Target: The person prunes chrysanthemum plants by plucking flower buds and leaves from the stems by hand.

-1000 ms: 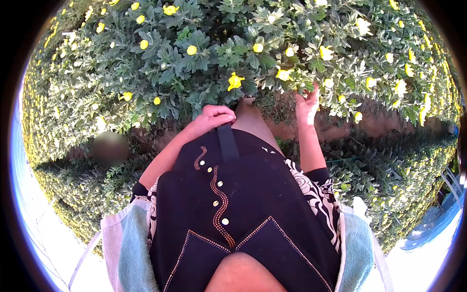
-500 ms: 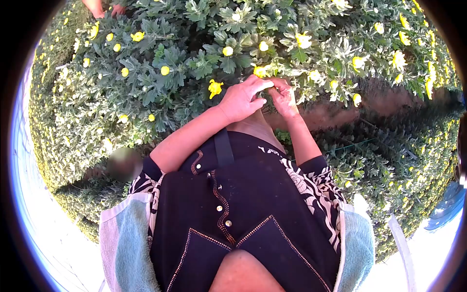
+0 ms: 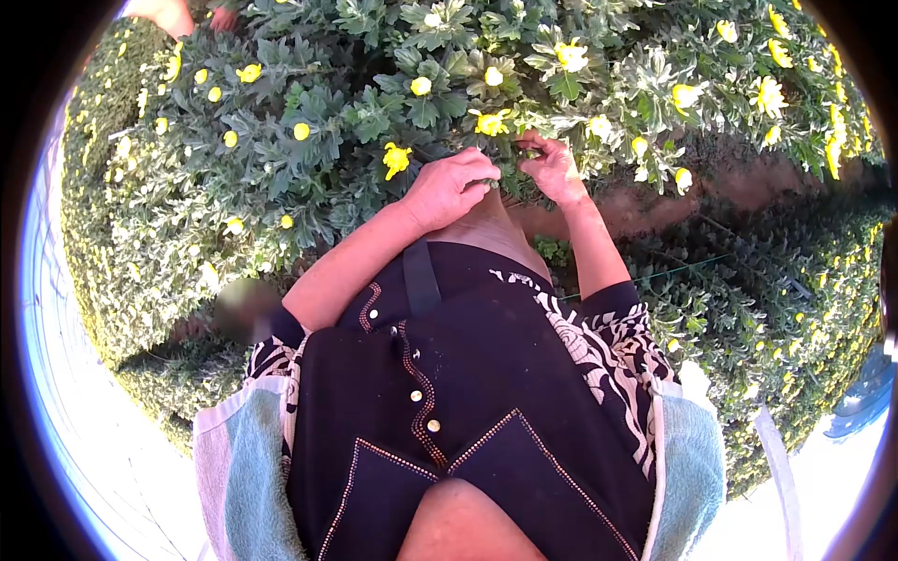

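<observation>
My left hand point(image 3: 451, 190) is closed, thumb and fingers pinched together at the near edge of the chrysanthemum plants. A bit of green shows by its fingertips, but what it grips is too small to tell. To its right, my right hand point(image 3: 554, 170) is also closed, fingers curled in a pinch among the leaves; whatever lies in them is hidden. A small gap separates the two hands. An open yellow chrysanthemum point(image 3: 490, 122) stands just above and between them. Another yellow chrysanthemum point(image 3: 397, 161) is left of my left hand.
Leafy chrysanthemum plants point(image 3: 327, 159) with yellow blooms and buds fill the far side. A strip of brown soil point(image 3: 645, 210) runs to the right, with another plant row point(image 3: 748, 318) behind it. Another person's hand point(image 3: 168, 14) shows at the top left.
My hands have drawn apart from touching: the left has moved left and slightly down, while the right stays near the leaves. The view has shifted slightly.
</observation>
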Demonstrator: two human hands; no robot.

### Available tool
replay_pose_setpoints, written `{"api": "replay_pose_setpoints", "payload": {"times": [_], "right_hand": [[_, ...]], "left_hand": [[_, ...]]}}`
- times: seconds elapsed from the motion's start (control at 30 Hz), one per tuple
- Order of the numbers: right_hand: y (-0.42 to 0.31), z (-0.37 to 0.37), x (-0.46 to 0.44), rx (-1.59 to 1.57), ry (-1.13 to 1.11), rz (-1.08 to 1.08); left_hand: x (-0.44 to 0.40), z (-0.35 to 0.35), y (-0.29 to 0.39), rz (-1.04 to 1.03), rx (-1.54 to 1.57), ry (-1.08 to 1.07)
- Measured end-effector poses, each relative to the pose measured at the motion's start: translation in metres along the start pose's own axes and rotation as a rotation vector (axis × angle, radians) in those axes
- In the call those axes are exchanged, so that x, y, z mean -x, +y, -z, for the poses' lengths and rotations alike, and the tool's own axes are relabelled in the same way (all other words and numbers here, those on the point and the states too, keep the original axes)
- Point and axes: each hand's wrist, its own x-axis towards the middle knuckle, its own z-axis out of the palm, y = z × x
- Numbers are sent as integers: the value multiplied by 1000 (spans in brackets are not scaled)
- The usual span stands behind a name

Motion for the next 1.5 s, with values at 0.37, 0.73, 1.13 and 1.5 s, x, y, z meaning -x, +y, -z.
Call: {"api": "replay_pose_setpoints", "payload": {"times": [0.37, 0.73, 1.13, 1.5], "right_hand": [[-14, 2, 8, 370, -7, 288], [16, -6, -25, 8, 123, -79], [-7, -9, -45, -166, 445, -390], [-24, 8, -18, 602, 360, -4]], "left_hand": [[-5, -15, -5, 262, 32, 94], [-11, -13, 1, 62, 14, 93], [-9, -11, -2, 99, 83, 111], [29, 8, 16, 164, 505, 110]]}}
